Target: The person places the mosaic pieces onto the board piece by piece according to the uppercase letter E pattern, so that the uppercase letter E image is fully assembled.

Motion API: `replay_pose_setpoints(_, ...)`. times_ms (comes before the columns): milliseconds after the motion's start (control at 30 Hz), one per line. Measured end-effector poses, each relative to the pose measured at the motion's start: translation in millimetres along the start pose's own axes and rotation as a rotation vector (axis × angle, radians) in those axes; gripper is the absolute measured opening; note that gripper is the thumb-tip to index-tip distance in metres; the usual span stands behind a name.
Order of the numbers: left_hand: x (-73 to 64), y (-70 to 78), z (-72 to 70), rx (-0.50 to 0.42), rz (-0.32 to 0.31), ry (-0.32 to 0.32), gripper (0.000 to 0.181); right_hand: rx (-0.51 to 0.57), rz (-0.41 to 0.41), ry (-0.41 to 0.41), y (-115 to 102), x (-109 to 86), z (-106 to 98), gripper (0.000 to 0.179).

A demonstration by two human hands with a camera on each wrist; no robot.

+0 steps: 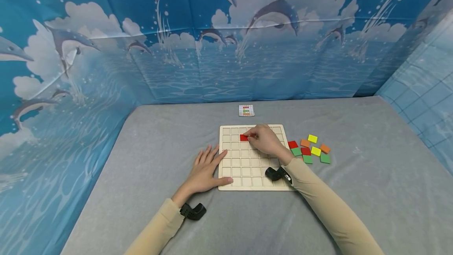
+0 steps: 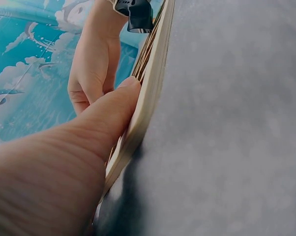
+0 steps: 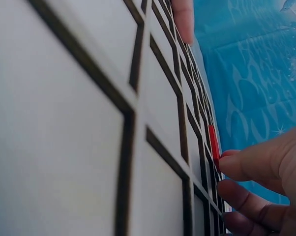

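A wooden grid board [image 1: 255,188] lies on the grey cloth. My left hand [image 1: 204,172] rests at its left side, fingers spread, the thumb [image 2: 123,101] over the rim in the left wrist view. My right hand [image 1: 264,140] is over the upper part of the grid, thumb and fingertips close together. A red tile [image 1: 243,137] sits in a cell right at those fingertips. In the right wrist view, this red tile [image 3: 214,145] stands beside the thumb, and a bit of red [image 3: 230,153] shows at the thumb tip, pinched there and mostly hidden.
Right of the board lie loose square tiles: red [image 1: 306,151], green [image 1: 325,158], yellow [image 1: 312,138] and orange [image 1: 325,148]. A small card with a coloured grid pattern [image 1: 246,110] lies behind the board. A dolphin-printed curtain [image 1: 219,74] hangs along the table's back edge.
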State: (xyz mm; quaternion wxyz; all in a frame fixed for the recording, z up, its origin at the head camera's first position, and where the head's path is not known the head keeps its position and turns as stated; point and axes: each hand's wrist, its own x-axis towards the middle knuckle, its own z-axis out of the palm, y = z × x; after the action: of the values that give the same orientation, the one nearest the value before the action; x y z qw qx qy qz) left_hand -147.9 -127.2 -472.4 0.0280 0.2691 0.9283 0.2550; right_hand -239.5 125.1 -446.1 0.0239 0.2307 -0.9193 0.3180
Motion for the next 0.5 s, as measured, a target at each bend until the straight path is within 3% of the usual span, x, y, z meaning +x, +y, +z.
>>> replay_pose_setpoints(500, 2.0, -3.2, 3.4, 0.024, -0.015, -0.021, 0.088, 0.079, -0.078, -0.115, 5, -18.1, -14, 0.025)
